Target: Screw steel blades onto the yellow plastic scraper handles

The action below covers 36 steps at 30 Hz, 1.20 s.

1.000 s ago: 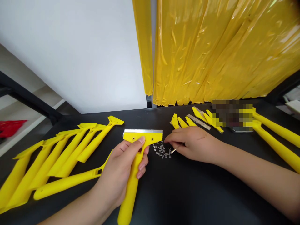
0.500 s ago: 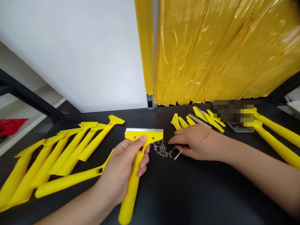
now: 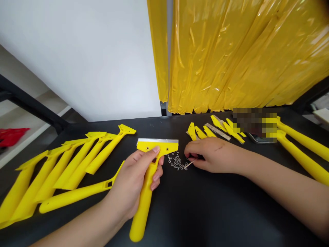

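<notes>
A white panel (image 3: 84,51) and yellow plastic sheeting (image 3: 231,51) are filling the background, both running out of view at the top. The black surface (image 3: 205,212) is spreading below them, its near edge cut off. On its left, a row of yellow scrapers (image 3: 77,163) is lying slanted and overlapping, the leftmost running off the edge. At far right, two yellow handles (image 3: 303,157) are leaving the view, their inner ends meeting a pixelated patch (image 3: 246,120) that is masking whatever lies there.

The left hand (image 3: 131,175) is closing around the held scraper (image 3: 144,199), thumb pressing near its head; the head is facing up, with a silvery blade edge showing above two holes. This hand is also hiding the head of a loose scraper (image 3: 77,196). The right hand (image 3: 213,154), fingertips together, is pinching a thin rod (image 3: 190,163), its far end partly hidden. Behind that hand, yellow plates (image 3: 233,132) and flat blades (image 3: 218,131) are lying partly covered. Small nuts and screws (image 3: 177,161) are lying scattered between the hands, too tiny to count.
</notes>
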### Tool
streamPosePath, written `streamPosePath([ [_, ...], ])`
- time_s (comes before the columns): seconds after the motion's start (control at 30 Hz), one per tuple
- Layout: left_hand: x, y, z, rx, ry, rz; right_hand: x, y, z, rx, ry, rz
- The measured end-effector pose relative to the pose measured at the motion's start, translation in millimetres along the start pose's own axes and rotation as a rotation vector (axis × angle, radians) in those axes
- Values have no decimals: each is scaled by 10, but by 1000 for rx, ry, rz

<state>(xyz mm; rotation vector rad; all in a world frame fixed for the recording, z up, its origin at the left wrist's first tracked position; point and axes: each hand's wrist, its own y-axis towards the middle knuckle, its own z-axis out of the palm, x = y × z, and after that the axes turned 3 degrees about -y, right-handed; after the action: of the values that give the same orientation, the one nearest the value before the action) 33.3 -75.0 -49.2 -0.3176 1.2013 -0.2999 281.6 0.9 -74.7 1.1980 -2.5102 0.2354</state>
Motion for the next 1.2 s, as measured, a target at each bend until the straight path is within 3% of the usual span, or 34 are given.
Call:
streamPosePath([
  [0.3,12,0,-13,16,24,-2,49,33,29,-18,47,0],
  [0.53,13,14,-30,27,-2,2,152,96,140,-155,309,205],
  [0.6,28,-6,-34,52,-7,-16,229,101,136,-175,509,267],
  [0.77,74,-48,-41,127,11,-35,417,86,95,-151,1495,377],
  [0.83,79,-44,-44,126,14,-26,444,81,92,-131,1641,352],
  [1.2,73,-63,31,66,-4,19,470,38,138,-85,1649,257],
])
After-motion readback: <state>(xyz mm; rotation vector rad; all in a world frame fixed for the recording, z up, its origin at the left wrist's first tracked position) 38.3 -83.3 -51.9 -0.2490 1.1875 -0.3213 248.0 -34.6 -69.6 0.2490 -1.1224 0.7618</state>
